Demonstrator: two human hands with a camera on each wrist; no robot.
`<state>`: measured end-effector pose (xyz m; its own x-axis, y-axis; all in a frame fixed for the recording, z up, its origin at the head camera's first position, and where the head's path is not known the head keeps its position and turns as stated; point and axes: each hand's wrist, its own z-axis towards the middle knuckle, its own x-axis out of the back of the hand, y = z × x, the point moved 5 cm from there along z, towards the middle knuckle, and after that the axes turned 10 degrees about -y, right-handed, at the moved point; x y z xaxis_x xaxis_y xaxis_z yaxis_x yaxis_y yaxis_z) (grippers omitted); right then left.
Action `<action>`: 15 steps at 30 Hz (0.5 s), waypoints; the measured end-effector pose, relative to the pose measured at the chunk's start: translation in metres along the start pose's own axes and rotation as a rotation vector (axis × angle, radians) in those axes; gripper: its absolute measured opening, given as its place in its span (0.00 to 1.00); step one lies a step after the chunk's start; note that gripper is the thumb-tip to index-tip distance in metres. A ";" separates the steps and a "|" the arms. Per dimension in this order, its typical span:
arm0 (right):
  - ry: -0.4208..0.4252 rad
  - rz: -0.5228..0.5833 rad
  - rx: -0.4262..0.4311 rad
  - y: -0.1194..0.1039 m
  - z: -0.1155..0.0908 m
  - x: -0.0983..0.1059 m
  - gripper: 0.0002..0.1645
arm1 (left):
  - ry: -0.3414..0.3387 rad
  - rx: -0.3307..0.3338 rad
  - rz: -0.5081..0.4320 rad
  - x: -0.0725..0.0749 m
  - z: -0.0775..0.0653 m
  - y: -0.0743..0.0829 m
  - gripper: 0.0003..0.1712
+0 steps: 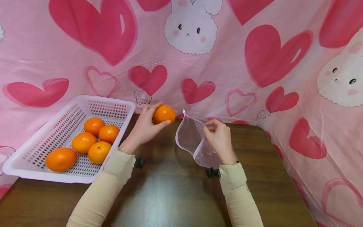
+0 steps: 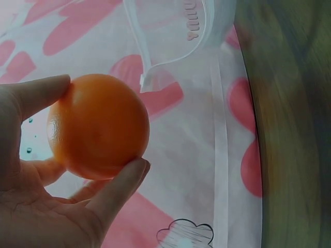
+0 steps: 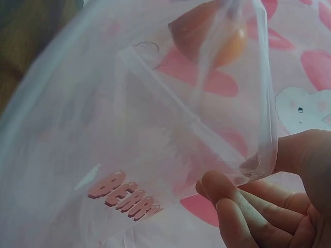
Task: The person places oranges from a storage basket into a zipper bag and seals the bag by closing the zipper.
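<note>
An orange (image 1: pixel 164 114) is held up above the table by my left hand (image 1: pixel 146 124), thumb on one side and fingers on the other. The left wrist view shows the same orange (image 2: pixel 98 126) gripped at its edges. To its right, my right hand (image 1: pixel 219 138) pinches the rim of a clear zip bag (image 1: pixel 189 132) with a white zipper slider at its far corner. The bag's mouth gapes toward the orange, which is still outside it. Through the film of the bag (image 3: pixel 155 129) in the right wrist view, pink lettering and the orange show.
On the left stands a white perforated basket (image 1: pixel 129 108) with several oranges (image 1: pixel 84 142) in it. A brown wooden table (image 1: pixel 158 189) lies under both hands. Pink cloth (image 1: pixel 158 50) with hearts and rabbits hangs behind and along the right side.
</note>
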<state>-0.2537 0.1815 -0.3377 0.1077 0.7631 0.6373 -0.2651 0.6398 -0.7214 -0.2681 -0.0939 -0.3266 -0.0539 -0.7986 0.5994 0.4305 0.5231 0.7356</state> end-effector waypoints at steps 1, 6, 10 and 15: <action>-0.001 0.000 0.001 0.000 0.000 0.000 0.06 | -0.001 0.002 -0.002 0.000 0.000 0.000 0.41; -0.009 0.010 0.004 0.000 0.000 0.000 0.06 | -0.024 0.010 -0.030 -0.004 -0.001 0.001 0.40; -0.015 0.020 0.000 0.001 -0.001 -0.001 0.06 | -0.056 0.005 -0.068 -0.010 -0.002 0.004 0.39; -0.013 0.021 -0.006 0.001 0.000 -0.001 0.06 | -0.082 -0.014 -0.092 -0.017 -0.003 0.006 0.37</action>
<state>-0.2538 0.1816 -0.3394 0.0897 0.7754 0.6250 -0.2616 0.6239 -0.7365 -0.2615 -0.0782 -0.3333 -0.1676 -0.8157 0.5537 0.4329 0.4437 0.7847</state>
